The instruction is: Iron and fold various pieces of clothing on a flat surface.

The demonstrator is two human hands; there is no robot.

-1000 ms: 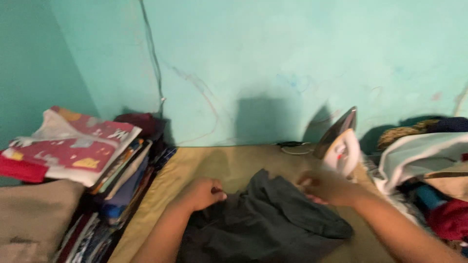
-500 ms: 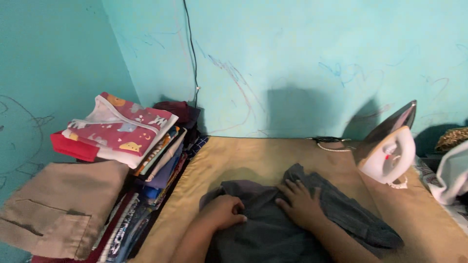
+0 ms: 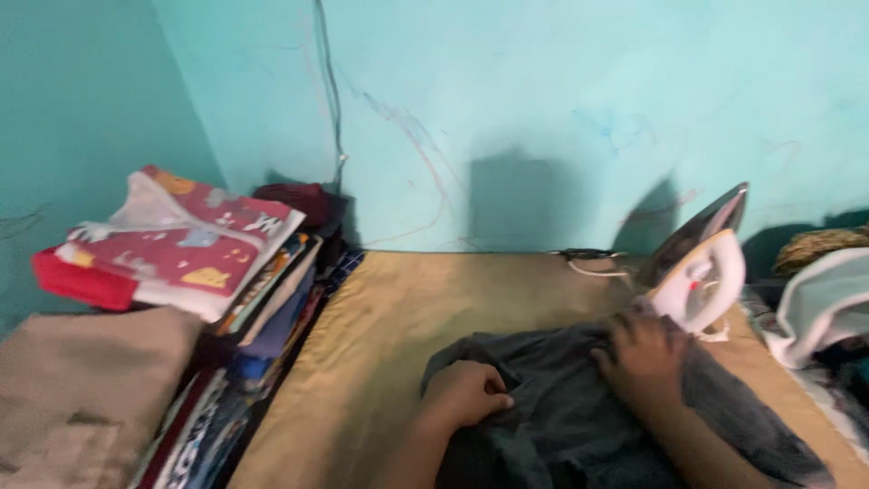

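Note:
A dark grey garment [image 3: 561, 407] lies crumpled on a tan padded ironing surface [image 3: 407, 317]. My left hand [image 3: 466, 394] is closed in a fist on the garment's near left edge, pinching the cloth. My right hand [image 3: 643, 358] rests on the garment's far right part, fingers pressed into the fabric, just below a white iron [image 3: 697, 267] that stands upright on its heel.
A stack of folded clothes [image 3: 208, 263] topped by a red patterned piece stands at the left, with a folded beige garment [image 3: 81, 389] in front of it. Unfolded laundry [image 3: 828, 299] is heaped at the right. A turquoise wall and a black cord [image 3: 330, 91] close off the back.
My right hand has slid to the right along the garment toward the iron. My left hand has stayed gripping the left edge. The view has shifted slightly.

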